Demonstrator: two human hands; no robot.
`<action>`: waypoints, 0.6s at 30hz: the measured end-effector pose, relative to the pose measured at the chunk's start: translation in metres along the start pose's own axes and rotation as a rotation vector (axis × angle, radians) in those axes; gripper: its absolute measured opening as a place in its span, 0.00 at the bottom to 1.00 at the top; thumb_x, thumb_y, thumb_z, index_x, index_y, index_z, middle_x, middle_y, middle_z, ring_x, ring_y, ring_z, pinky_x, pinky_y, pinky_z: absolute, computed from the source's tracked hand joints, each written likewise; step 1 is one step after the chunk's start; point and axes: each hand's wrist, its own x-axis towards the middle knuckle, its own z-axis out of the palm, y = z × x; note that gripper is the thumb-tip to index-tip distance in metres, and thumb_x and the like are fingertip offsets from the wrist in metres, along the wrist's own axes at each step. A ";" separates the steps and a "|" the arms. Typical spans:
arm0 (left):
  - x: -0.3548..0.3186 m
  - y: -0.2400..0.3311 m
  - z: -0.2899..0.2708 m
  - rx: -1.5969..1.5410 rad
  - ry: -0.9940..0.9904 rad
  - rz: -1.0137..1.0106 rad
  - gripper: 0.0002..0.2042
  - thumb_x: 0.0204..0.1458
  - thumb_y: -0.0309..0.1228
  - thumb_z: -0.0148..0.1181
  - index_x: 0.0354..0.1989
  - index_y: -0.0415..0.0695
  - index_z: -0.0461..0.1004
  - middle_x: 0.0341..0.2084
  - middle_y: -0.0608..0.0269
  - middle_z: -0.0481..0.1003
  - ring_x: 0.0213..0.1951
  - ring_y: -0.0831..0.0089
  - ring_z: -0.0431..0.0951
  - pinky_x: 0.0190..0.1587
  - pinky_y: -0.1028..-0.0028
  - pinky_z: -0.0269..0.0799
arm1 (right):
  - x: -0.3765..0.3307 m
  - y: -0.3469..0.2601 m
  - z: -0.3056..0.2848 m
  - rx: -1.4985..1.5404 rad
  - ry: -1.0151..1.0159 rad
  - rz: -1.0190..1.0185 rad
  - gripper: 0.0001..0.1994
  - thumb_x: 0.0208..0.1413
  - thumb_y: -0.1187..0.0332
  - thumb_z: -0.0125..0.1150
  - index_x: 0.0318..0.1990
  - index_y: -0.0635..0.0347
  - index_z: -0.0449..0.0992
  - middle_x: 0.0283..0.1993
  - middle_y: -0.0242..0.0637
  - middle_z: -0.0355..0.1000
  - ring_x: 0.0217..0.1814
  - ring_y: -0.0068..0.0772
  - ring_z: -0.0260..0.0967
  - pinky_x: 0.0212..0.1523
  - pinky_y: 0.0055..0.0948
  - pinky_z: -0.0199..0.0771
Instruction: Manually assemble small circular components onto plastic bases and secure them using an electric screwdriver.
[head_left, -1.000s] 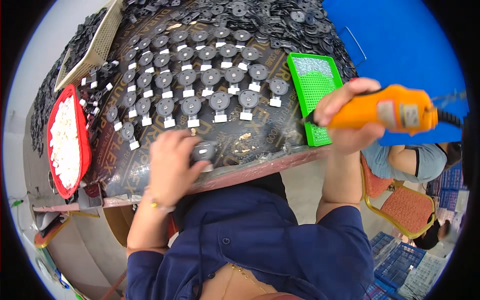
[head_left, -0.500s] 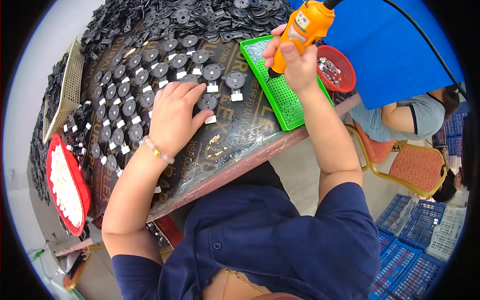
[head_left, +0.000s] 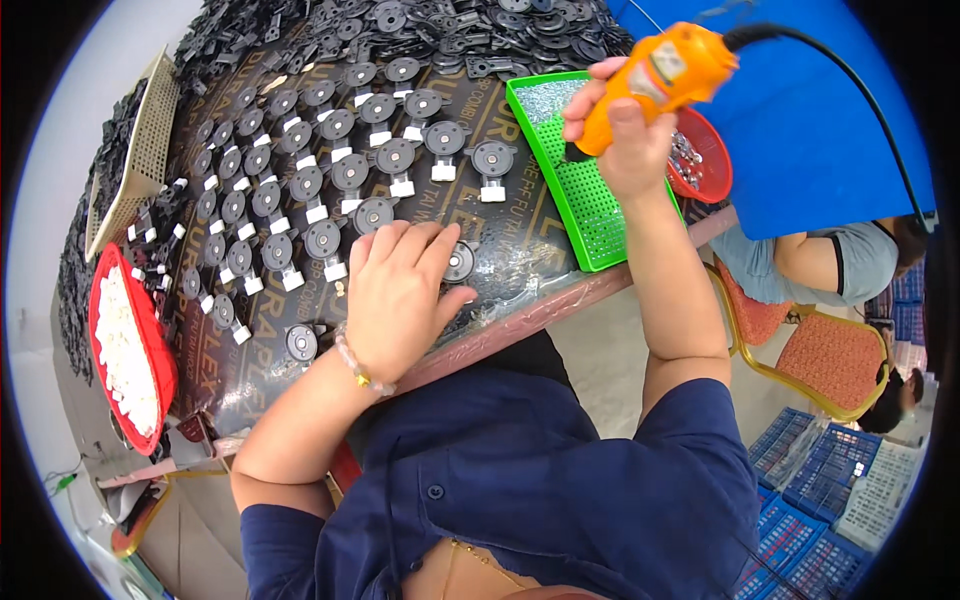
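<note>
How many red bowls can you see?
2. One red bowl of white bits sits at the table's left edge; the other red bowl sits behind the right hand, partly hidden. More may be hidden.

Worktable (head_left: 520, 310) spans frame centre. Rows of disc parts (head_left: 330, 180) lie across its middle; loose parts pile (head_left: 420, 20) sits behind them, at far edge. Perforated tray (head_left: 590, 190) lies to the right of the rows, w/ small bowl of screws (head_left: 700, 160) just beside it, further right. Oval tray of small pieces (head_left: 125, 350) at table's left end; mesh basket (head_left: 140, 150) behind it. Left hand (head_left: 400, 290) rests flat on table at near edge, touching one disc part (head_left: 460, 262). Right hand (head_left: 625, 135) is above perforated tray, gripping a corded power screwdriver (head_left: 660, 75). Another person (head_left: 820, 265) sits to the right, chair (head_left: 810, 350) under them; stacked crates (head_left: 830, 480) on floor, lower right.
</note>
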 end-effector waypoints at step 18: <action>-0.020 -0.013 0.027 -0.126 0.180 -0.120 0.25 0.38 0.39 0.74 0.48 0.46 0.79 0.44 0.67 0.77 0.52 0.66 0.71 0.54 0.62 0.61 | -0.042 -0.043 0.104 0.203 -0.217 0.185 0.39 0.50 0.33 0.63 0.52 0.61 0.63 0.30 0.42 0.74 0.25 0.32 0.73 0.30 0.32 0.78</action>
